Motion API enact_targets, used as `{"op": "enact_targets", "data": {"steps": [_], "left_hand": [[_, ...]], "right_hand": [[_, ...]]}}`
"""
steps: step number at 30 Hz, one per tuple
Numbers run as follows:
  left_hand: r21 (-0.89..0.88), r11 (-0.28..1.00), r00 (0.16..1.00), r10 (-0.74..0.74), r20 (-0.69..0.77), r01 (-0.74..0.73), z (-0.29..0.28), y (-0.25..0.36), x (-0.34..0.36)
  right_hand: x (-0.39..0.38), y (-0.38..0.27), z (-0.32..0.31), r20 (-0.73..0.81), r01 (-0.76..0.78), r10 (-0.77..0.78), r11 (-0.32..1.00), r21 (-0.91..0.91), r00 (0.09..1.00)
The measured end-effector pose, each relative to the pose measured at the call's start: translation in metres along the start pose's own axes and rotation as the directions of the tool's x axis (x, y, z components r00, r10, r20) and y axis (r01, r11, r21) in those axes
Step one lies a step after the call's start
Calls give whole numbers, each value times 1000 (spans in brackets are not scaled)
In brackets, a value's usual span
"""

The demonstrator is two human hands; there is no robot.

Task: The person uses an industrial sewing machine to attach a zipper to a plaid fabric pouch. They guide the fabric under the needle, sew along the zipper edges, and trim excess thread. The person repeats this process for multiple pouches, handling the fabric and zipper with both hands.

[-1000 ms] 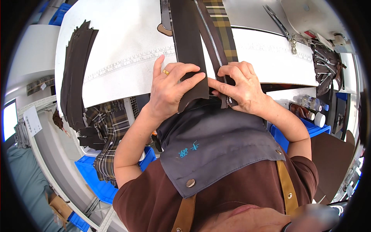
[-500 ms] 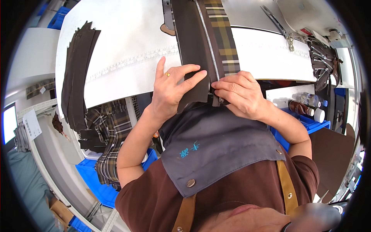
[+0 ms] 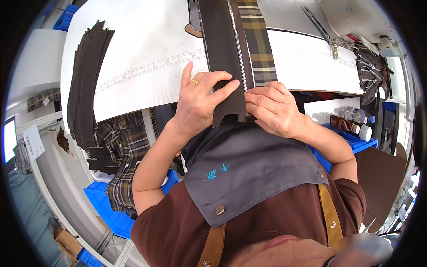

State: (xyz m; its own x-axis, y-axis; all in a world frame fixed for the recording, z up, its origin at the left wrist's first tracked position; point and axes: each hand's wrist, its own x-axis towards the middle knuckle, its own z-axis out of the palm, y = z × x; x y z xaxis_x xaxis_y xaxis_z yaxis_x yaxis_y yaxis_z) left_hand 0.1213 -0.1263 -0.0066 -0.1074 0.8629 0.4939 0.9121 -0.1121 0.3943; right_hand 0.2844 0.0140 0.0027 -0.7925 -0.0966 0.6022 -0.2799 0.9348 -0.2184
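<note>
My left hand (image 3: 198,104) presses thumb and fingertips onto a dark brown fabric strip (image 3: 218,44), its little finger raised and a gold ring showing. At the strip's right edge lies a silver-toothed zipper (image 3: 237,40) on dark tape; my right hand (image 3: 273,109) pinches its lower end, hiding the tip. Plaid fabric (image 3: 259,44) in olive, dark and cream runs along the zipper's right side. The strip's lower end overhangs the front of the white, scale-marked tabletop (image 3: 147,40), just above my grey apron (image 3: 249,160).
Dark cut strips (image 3: 86,80) lie at the table's left. Plaid cloth (image 3: 126,151) hangs below, by blue bins (image 3: 104,209). At right are scissors (image 3: 313,20), a heap of zippers (image 3: 371,75), bottles (image 3: 351,118) and a blue tray (image 3: 344,140). A machine head (image 3: 351,18) stands top right.
My right hand has shifted down and left with the zipper, which now lies straight against the dark strip's edge. My left hand has moved slightly right with the strip.
</note>
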Motion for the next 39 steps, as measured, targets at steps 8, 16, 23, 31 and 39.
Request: {"op": "enact_targets", "data": {"steps": [8, 16, 23, 31, 39], "left_hand": [[108, 993, 981, 26, 194, -47, -16, 4, 2], [-94, 994, 886, -11, 464, 62, -50, -19, 49], [104, 983, 940, 111, 323, -152, 37, -66, 147], [163, 969, 942, 127, 310, -184, 48, -76, 135], [178, 974, 974, 103, 202, -139, 33, -89, 123]], "right_hand": [[2, 15, -16, 158, -35, 26, 998, 52, 987], [-2, 18, -11, 269, -149, 169, 984, -93, 948], [6, 10, -12, 275, -136, 159, 986, -101, 948], [-4, 15, -8, 272, -145, 164, 985, -88, 948], [-5, 17, -5, 211, -182, 184, 983, -29, 960]]}}
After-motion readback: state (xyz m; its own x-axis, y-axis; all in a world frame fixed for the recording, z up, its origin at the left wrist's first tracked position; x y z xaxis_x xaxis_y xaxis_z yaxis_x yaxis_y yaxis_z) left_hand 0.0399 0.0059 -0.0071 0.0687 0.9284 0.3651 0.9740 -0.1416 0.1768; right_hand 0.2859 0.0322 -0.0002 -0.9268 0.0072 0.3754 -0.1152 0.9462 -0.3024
